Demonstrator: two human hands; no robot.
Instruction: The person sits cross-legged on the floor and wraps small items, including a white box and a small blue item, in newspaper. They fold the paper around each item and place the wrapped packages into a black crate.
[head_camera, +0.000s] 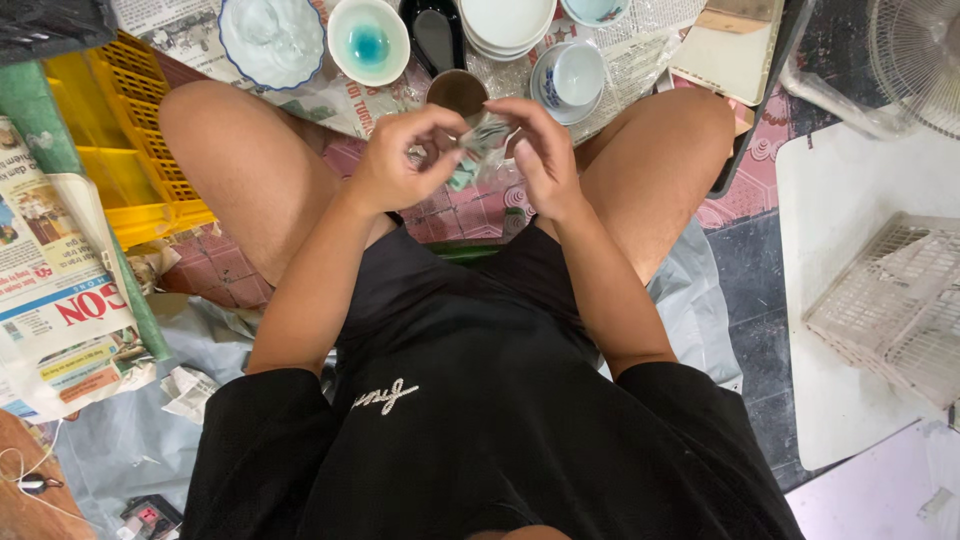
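Both hands pinch 1 small crumpled green-and-white paper scrap (478, 148) above the knees.

The scrap sits between the left hand (392, 165) and right hand (545, 150), fingers closed on it; it apparently hangs downward, equally near both.

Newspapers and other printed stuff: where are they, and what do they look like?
Folded newspaper: far left on the floor, white with red and blue headings and small photos.
Newspaper sheet: spread under the bowls at the top, grey-white with fine print.
Crumpled wrapper: held between left hand and right hand, greenish-white, shiny.
Small device: bottom left, dark with a pink-red patch; too small to tell more.
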